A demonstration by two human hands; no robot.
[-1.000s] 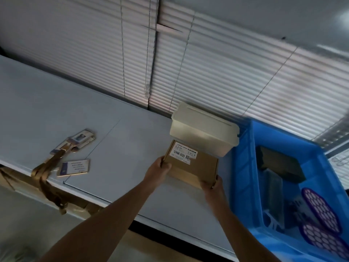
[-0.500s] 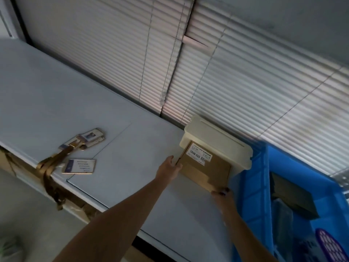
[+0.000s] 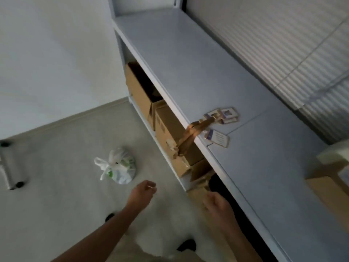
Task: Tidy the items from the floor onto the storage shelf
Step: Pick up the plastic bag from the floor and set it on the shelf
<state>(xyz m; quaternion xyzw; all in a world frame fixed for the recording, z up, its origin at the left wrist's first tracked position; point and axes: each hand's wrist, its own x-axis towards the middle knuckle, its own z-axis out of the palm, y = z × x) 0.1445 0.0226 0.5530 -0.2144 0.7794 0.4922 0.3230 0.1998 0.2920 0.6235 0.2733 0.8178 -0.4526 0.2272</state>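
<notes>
A tied white plastic bag with green print (image 3: 118, 167) lies on the pale floor, left of the shelf. My left hand (image 3: 143, 191) hovers just below and right of it, fingers loosely curled, holding nothing. My right hand (image 3: 217, 203) hangs empty beside the shelf's front edge. The grey storage shelf (image 3: 188, 63) runs from the top centre to the lower right. The brown cardboard box (image 3: 332, 184) rests on the shelf at the right edge, next to a cream container (image 3: 334, 156).
Badge cards (image 3: 224, 115) with a gold lanyard (image 3: 190, 135) lie on the shelf, the lanyard hanging over its edge. Cardboard boxes (image 3: 166, 129) fill the lower level. A wheeled silver thing (image 3: 9, 167) stands at the far left. Window blinds (image 3: 283, 44) back the shelf.
Both hands have let go of the cardboard box, which stays on the shelf. The view has swung left and down to the floor, and both hands have dropped low.
</notes>
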